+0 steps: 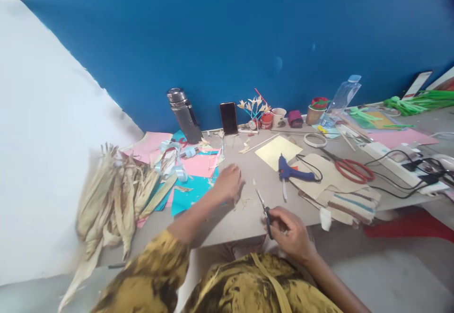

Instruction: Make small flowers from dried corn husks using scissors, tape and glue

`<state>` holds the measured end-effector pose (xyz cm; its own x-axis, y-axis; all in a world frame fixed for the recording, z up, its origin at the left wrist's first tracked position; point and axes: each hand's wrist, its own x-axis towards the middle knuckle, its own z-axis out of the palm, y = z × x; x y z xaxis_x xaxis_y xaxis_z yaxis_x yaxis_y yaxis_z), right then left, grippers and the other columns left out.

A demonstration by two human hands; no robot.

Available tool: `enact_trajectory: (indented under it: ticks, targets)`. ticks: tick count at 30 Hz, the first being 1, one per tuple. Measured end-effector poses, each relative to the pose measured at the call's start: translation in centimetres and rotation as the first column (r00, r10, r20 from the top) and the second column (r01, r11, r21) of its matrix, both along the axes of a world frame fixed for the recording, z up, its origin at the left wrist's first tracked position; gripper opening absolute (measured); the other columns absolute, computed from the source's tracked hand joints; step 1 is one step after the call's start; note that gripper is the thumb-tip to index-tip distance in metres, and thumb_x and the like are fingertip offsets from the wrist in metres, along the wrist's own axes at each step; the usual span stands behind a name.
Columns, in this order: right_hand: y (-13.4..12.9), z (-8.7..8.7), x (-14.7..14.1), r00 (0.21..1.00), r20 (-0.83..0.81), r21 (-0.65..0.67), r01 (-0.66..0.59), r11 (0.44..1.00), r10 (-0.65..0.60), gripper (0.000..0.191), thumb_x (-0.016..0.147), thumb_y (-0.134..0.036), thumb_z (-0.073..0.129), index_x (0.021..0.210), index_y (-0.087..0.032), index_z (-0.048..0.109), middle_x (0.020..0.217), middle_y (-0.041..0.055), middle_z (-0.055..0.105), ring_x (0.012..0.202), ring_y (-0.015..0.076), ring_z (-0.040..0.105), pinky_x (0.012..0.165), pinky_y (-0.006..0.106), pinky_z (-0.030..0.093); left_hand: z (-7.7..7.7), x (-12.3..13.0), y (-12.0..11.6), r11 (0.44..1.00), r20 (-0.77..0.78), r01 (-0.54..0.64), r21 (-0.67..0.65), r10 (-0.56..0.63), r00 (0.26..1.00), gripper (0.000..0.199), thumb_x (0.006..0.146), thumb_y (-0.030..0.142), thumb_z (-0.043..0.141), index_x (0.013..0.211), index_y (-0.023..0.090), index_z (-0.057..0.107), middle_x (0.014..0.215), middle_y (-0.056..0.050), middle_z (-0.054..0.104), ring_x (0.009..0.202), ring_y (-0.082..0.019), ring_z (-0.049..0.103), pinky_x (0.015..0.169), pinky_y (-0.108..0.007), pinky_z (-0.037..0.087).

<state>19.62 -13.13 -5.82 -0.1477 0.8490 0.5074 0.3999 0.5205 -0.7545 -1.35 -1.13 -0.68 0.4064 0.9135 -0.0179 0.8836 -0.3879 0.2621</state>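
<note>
My right hand (293, 233), at the table's front edge, grips a small pair of black-handled scissors (261, 197). Their blades point up and away, over the grey table (257, 218). My left hand (229, 183) is closed, with its fingers curled down close to the tabletop; whatever they may hold is hidden. Small pale husk scraps (243, 203) lie between the two hands. Just left of my left hand are blue paper (193, 195) and pink paper (198, 164). Dried corn husks (124, 204) hang in a bunch over the left side of the table.
A blue glue gun (294, 173) lies right of centre near yellow paper (278, 151) and red-handled scissors (354, 170). A flask (184, 117), a phone (229, 118) and husk flowers (254, 107) stand along the wall. A power strip (393, 164) with cables is at right.
</note>
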Motion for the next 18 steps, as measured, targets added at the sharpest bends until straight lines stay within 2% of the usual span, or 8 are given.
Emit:
enact_trajectory:
  ticks: [2, 4, 6, 8, 11, 13, 16, 18]
  targets:
    - [-0.1, 0.3, 0.2, 0.999, -0.026, -0.071, -0.019, 0.997, 0.017, 0.013, 0.089, -0.027, 0.059, 0.093, -0.016, 0.064, 0.071, 0.0026, 0.063, 0.054, 0.0128, 0.054, 0.052, 0.024, 0.045, -1.0, -0.5, -4.1, 0.994, 0.058, 0.096, 0.058, -0.1, 0.993, 0.033, 0.096, 0.026, 0.043, 0.125, 0.016, 0.056, 0.143, -0.016, 0.053, 0.135, -0.028, 0.046, 0.114, -0.044, 0.036]
    - [-0.2, 0.4, 0.3, 0.998, -0.052, -0.13, -0.027, 0.991, 0.02, 0.016, 0.091, -0.031, 0.059, 0.093, -0.016, 0.064, 0.074, 0.0035, 0.064, 0.056, 0.0131, 0.054, 0.053, 0.025, 0.045, -1.5, -0.1, -6.7, 0.983, 0.105, 0.157, 0.096, -0.167, 0.98, 0.036, 0.097, 0.028, 0.044, 0.13, 0.018, 0.054, 0.145, -0.016, 0.051, 0.137, -0.028, 0.044, 0.115, -0.045, 0.035]
    - [-0.3, 0.4, 0.2, 0.997, -0.071, -0.166, -0.03, 0.986, 0.018, 0.018, 0.091, -0.034, 0.059, 0.092, -0.016, 0.064, 0.075, 0.0035, 0.064, 0.056, 0.0131, 0.054, 0.053, 0.025, 0.045, -1.5, 1.2, -6.8, 0.991, 0.112, 0.099, 0.095, -0.109, 0.988, 0.047, 0.096, 0.036, 0.047, 0.14, 0.018, 0.047, 0.154, -0.018, 0.041, 0.144, -0.031, 0.035, 0.116, -0.05, 0.033]
    - [-0.4, 0.2, 0.1, 0.997, -0.077, -0.191, -0.034, 0.981, 0.02, 0.019, 0.091, -0.035, 0.06, 0.09, -0.016, 0.064, 0.075, 0.0032, 0.064, 0.056, 0.013, 0.054, 0.053, 0.024, 0.045, -1.6, 2.9, -5.7, 0.996, 0.099, 0.031, 0.082, -0.039, 0.994, 0.06, 0.093, 0.042, 0.054, 0.146, 0.017, 0.042, 0.159, -0.02, 0.033, 0.148, -0.035, 0.027, 0.117, -0.056, 0.029]
    - [-0.5, -0.1, 0.2, 0.997, -0.071, -0.213, -0.022, 0.977, 0.007, 0.019, 0.089, -0.035, 0.061, 0.089, -0.017, 0.065, 0.073, 0.0027, 0.064, 0.055, 0.0129, 0.053, 0.052, 0.024, 0.045, -2.1, 3.7, -6.0, 0.983, 0.099, 0.16, 0.084, -0.169, 0.981, 0.056, 0.095, 0.036, 0.051, 0.143, 0.009, 0.044, 0.155, -0.023, 0.04, 0.147, -0.033, 0.032, 0.12, -0.053, 0.025]
    - [-0.5, -0.4, 0.3, 0.997, -0.073, -0.216, -0.009, 0.976, -0.007, 0.019, 0.089, -0.035, 0.062, 0.09, -0.017, 0.067, 0.073, 0.0028, 0.065, 0.056, 0.0137, 0.055, 0.052, 0.024, 0.046, -2.5, 2.5, -8.5, 0.972, 0.14, 0.212, 0.105, -0.225, 0.964, 0.054, 0.094, 0.032, 0.052, 0.143, 0.008, 0.044, 0.152, -0.022, 0.045, 0.146, -0.031, 0.036, 0.12, -0.051, 0.029]
    - [-0.5, -0.9, 0.5, 0.996, -0.085, -0.218, -0.013, 0.976, -0.006, 0.019, 0.088, -0.035, 0.062, 0.092, -0.017, 0.068, 0.072, 0.0035, 0.065, 0.059, 0.0156, 0.058, 0.055, 0.025, 0.049, -2.2, -0.4, -12.8, 0.974, 0.236, 0.2, 0.102, -0.219, 0.947, 0.038, 0.098, 0.029, 0.045, 0.133, 0.018, 0.054, 0.145, -0.014, 0.055, 0.141, -0.025, 0.044, 0.118, -0.047, 0.036]
    - [-0.5, -1.0, 0.5, 0.996, -0.092, -0.22, -0.015, 0.975, -0.005, 0.019, 0.088, -0.034, 0.062, 0.094, -0.017, 0.069, 0.072, 0.0038, 0.066, 0.061, 0.0163, 0.06, 0.057, 0.026, 0.051, -1.7, -1.6, -13.9, 0.987, 0.263, 0.105, 0.124, -0.134, 0.955, 0.034, 0.1, 0.029, 0.042, 0.129, 0.02, 0.057, 0.144, -0.014, 0.056, 0.141, -0.026, 0.044, 0.117, -0.048, 0.037]
